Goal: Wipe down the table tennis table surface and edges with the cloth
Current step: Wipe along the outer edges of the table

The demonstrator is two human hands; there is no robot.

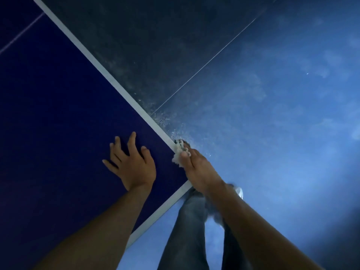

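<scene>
at table edge (116,84), cloth (177,153) mostly hidden

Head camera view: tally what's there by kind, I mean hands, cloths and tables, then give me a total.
Hands: 2, left hand and right hand
Cloth: 1
Table: 1
Total: 4
</scene>
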